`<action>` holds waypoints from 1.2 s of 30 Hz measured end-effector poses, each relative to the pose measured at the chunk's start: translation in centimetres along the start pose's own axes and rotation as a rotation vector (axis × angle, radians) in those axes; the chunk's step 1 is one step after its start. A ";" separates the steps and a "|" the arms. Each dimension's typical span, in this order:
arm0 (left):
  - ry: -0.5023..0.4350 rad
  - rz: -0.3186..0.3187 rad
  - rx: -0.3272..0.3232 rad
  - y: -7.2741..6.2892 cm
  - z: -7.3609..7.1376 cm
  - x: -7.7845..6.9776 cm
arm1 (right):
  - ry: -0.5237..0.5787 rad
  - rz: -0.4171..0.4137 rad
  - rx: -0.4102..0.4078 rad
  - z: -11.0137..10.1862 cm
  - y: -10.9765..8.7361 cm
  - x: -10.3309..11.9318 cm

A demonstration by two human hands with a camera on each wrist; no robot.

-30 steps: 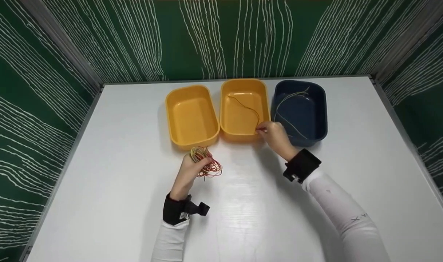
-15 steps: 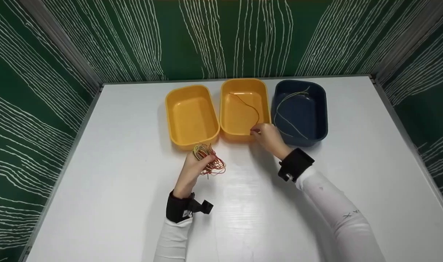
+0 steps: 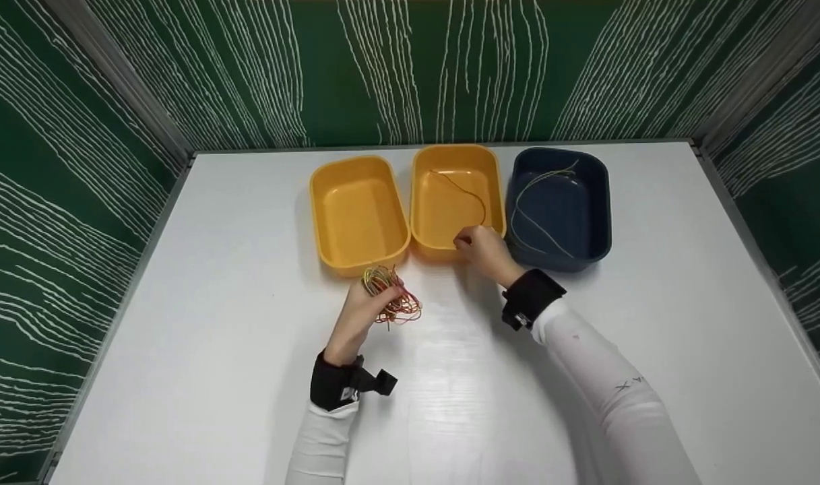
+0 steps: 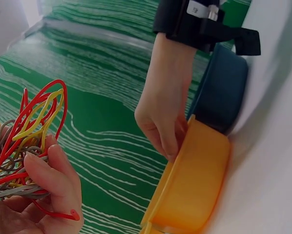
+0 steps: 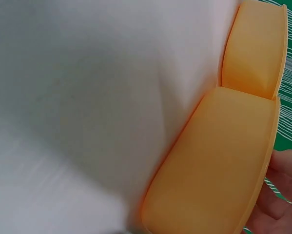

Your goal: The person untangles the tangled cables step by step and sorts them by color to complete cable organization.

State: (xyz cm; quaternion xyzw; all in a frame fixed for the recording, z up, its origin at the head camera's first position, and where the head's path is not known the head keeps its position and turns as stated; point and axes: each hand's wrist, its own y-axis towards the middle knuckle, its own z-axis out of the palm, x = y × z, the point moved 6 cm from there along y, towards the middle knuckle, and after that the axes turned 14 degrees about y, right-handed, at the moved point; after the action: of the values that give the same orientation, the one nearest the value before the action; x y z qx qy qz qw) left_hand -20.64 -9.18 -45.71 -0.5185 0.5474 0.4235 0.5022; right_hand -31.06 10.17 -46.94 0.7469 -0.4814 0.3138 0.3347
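Observation:
My left hand [image 3: 359, 313] grips a tangled bundle of thin wires [image 3: 388, 296], just in front of the left yellow bin. In the left wrist view the bundle [image 4: 26, 151] shows red, yellow and grey strands. My right hand [image 3: 487, 252] is at the near rim of the middle yellow bin [image 3: 443, 253], its thumb and fingers pinched together and pointing into it. A thin reddish wire [image 3: 465, 190] curves across the bin's floor and runs under this hand. The pinched end is hidden behind the fingers [image 4: 169, 146].
The left yellow bin [image 3: 358, 266] stands beside the middle one. On the right, a dark blue bin [image 3: 602, 222] contains thin yellowish wires [image 3: 538, 222]. All stand on a white table [image 3: 214, 337], with green, white-streaked walls [image 3: 329, 74] behind and at the sides.
My right hand has moved left along the near rim of the middle bin, and the far end of the wire has slid slightly farther back. My left hand has shifted a little right with its bundle.

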 end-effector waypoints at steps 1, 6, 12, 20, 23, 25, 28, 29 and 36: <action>0.004 0.002 0.002 0.0 0.0 0.0 | 0.005 0.002 0.002 0.0 0.1 0.0; 0.009 0.000 0.000 -0.1 0.1 0.0 | 0.034 0.034 0.005 -0.2 0.1 -0.1; 0.009 0.003 -0.002 -0.1 0.1 0.0 | 0.071 0.040 -0.020 -1.3 -0.5 0.4; 0.010 0.001 0.003 -0.1 0.3 0.1 | 0.088 -0.016 -0.086 -3.3 -2.0 1.8; 0.019 0.002 0.000 -0.1 0.3 0.1 | 0.111 -0.052 -0.094 -3.5 -2.7 2.3; 0.020 0.002 -0.001 -0.1 0.4 0.2 | 0.125 -0.070 -0.099 -3.5 -3.1 2.6; 0.017 0.000 0.000 -0.2 0.5 0.1 | 0.141 -0.090 -0.099 -3.3 -3.8 3.0; 0.016 0.000 0.001 -0.2 0.5 0.1 | 0.144 -0.095 -0.098 -3.1 -4.1 3.2; -0.008 0.005 0.016 -0.3 1.0 -0.3 | 0.186 -0.120 -0.060 -2.4 -5.6 4.4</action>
State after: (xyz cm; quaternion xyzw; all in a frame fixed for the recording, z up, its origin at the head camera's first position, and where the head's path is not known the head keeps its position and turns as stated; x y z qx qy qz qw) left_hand -20.28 -8.22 -45.51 -0.5114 0.5499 0.4223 0.5077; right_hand -24.68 11.59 -43.22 0.7316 -0.4120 0.3466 0.4183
